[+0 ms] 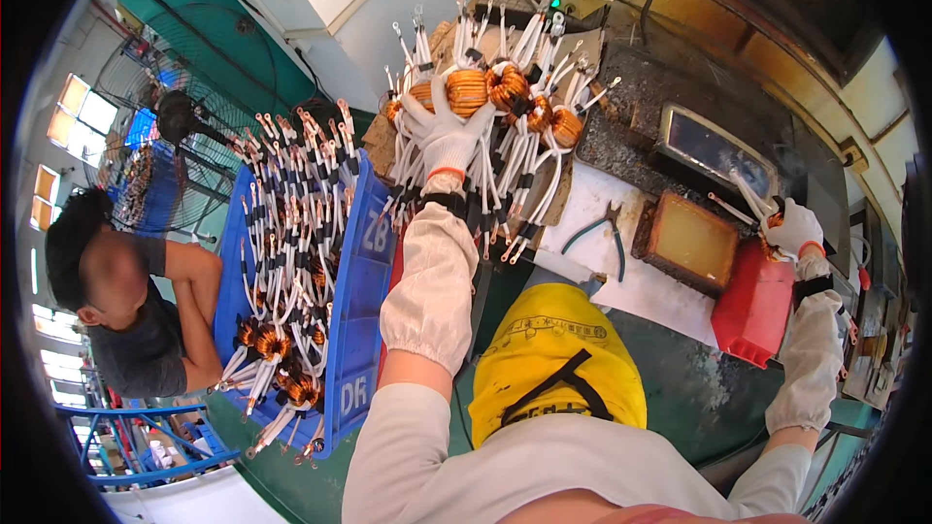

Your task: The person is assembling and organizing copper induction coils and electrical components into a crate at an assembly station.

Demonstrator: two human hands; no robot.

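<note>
Table (pixel 684 383), green: carries everything below except the co-worker and fan.
Co-worker (pixel 146 364), dark shirt: sits beyond the table's left edge, forearms folded together.
Fan (pixel 180 118), wire-caged: stands past the left edge.
Crate (pixel 361 320), blue: sits along the left edge; holds many copper coils with white leads.
Coil pile (pixel 468 92): lies toward the table's far edge, left of middle; copper rings, white leads mostly upright or hanging nearward.
White sheet (pixel 636 301): lies near the middle.
Near pot (pixel 680 270), rectangular, tan inside; far pot (pixel 666 126), dark inside: stand right of the middle, one behind the other.
Red tray (pixel 752 306): sits toward the right edge, just beside the near pot.
Left hand (pixel 449 136), white-gloved: rests on the coil pile, fingers wide.
Right hand (pixel 798 231), white-gloved: grips a single coil (pixel 773 221) above the red tray's far end, fingers curled round; leads point toward the pots.
Pliers (pixel 619 252), teal-handled: lie on the white sheet.
</note>
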